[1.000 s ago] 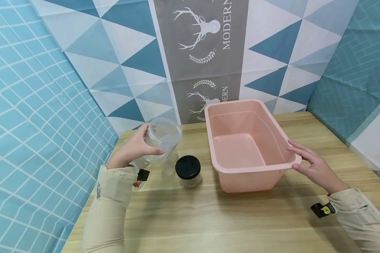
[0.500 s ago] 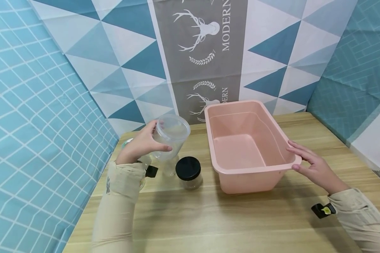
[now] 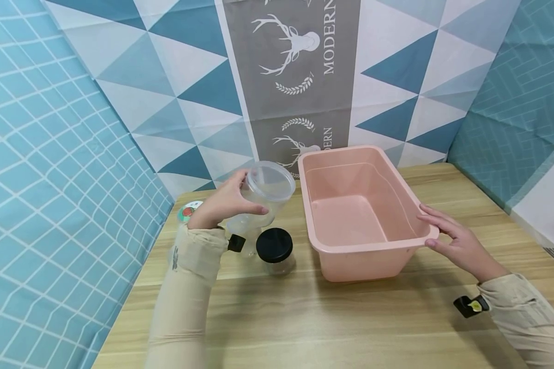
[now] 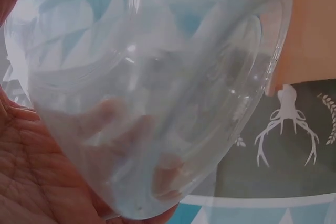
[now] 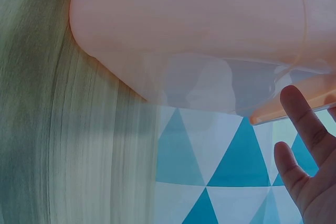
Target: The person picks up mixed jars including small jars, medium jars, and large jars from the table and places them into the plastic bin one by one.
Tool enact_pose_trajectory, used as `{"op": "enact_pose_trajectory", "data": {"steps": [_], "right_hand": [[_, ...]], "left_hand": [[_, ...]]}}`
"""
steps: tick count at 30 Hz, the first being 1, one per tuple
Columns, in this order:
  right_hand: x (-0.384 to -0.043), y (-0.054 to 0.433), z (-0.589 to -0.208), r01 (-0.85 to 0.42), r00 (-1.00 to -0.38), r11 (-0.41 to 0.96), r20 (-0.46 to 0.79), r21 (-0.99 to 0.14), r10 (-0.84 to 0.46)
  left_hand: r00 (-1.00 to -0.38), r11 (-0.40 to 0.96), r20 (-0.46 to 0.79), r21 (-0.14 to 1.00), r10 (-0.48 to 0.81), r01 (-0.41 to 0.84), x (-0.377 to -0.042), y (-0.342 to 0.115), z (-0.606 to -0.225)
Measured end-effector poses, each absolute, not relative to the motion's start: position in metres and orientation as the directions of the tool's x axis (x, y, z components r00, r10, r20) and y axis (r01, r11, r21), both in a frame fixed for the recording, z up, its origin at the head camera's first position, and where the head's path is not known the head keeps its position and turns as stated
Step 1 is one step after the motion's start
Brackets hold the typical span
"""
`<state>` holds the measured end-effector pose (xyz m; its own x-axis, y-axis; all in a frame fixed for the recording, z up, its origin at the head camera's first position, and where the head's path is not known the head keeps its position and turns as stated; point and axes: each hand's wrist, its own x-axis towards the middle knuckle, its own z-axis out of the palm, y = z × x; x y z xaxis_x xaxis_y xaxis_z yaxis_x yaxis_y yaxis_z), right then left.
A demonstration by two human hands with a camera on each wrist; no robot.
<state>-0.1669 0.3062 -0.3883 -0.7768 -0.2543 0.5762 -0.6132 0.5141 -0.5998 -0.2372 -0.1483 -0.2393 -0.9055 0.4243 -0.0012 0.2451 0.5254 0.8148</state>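
My left hand (image 3: 226, 200) grips a clear plastic jar (image 3: 269, 190) with a translucent lid, raised and tilted above the table, thumb on its near side. Up close in the left wrist view, the clear jar (image 4: 157, 93) fills most of the picture, with fingers blurred behind it. Just below the jar stands a small clear jar with a black lid (image 3: 274, 245). A pink plastic basin (image 3: 323, 248) sits to the right on the table. At its near right corner my right hand (image 3: 461, 246) holds the rim, fingers over the edge and thumb outside.
Behind my left wrist, a container with a green and white patterned top (image 3: 188, 210) is partly hidden. Other clear containers (image 3: 249, 246) stand beside the black-lidded jar. Patterned cloth walls (image 3: 203, 102) enclose the wooden table (image 3: 304, 328) at the back and sides.
My left hand has carried the clear jar to the right and slightly up, toward the basin. The green-topped container behind the wrist has come into view. The right hand and basin stay put.
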Motion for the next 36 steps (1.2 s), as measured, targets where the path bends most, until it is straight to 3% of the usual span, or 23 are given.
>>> {"op": "enact_pose_trajectory", "data": {"steps": [7, 13, 27, 36], "right_hand": [[-0.166, 0.306, -0.387, -0.608, -0.782, 0.516, 0.570, -0.604, -0.254], [-0.167, 0.306, -0.387, -0.616, -0.774, 0.516, 0.578, -0.595, -0.258], [-0.166, 0.308, -0.390, -0.596, -0.789, 0.520, 0.567, -0.612, -0.236], [-0.166, 0.306, -0.389, -0.591, -0.793, 0.517, 0.562, -0.620, -0.233]], "left_hand": [[-0.885, 0.482, 0.034, 0.829, 0.465, 0.285, -0.247, -0.135, -0.237], [-0.901, 0.511, 0.066, 0.805, 0.428, 0.301, -0.250, -0.121, -0.236], [-0.874, 0.580, 0.086, 0.717, 0.479, 0.388, -0.259, -0.093, -0.230], [-0.854, 0.556, 0.076, 0.729, 0.514, 0.399, -0.264, -0.079, -0.224]]}}
